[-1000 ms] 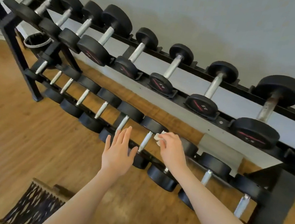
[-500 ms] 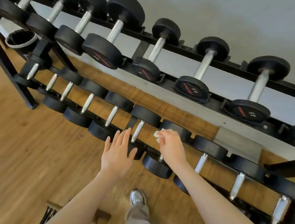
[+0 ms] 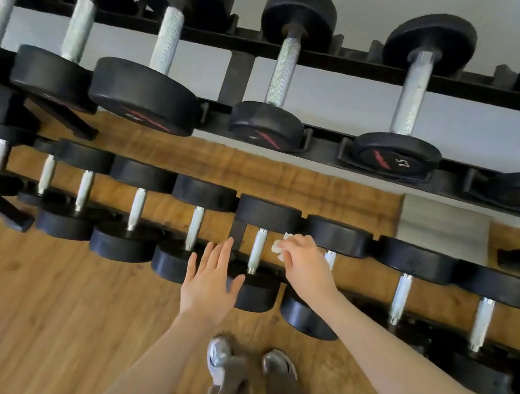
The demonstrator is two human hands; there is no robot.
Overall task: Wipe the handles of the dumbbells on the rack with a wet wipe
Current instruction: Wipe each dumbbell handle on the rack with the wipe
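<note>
1. Nearest to me, my two shoes (image 3: 253, 362) stand side by side on the wooden floor (image 3: 26, 312), toes toward the rack; a second ago only one foot showed, so I have stepped in and squared up.
2. My left hand (image 3: 208, 279) hovers flat, fingers straight and slightly spread, holding nothing, over the near head of the dumbbell (image 3: 257, 255) I am heading for. It has kept this open pose through the last second.
3. My right hand (image 3: 303, 266) pinches the crumpled wet wipe (image 3: 279, 246) between curled fingertips and thumb. The wipe sits just right of that dumbbell's handle (image 3: 257, 250), near but apparently not yet touching.
4. The change: the wipe has stayed in my grip while my view has closed in on the lower rail (image 3: 372, 300). I judge the wipe is shifting from the handle under my wrist to the next one on the left.
5. That handle's long axis runs near to far, one black head toward me, one toward the wall. I judge the wipe should wrap it and slide along that line.
6. Farther back, the upper rail (image 3: 327, 156) carries bigger dumbbells with longer knurled handles, lying the same way. Whether those are wiped, I cannot tell.
</note>
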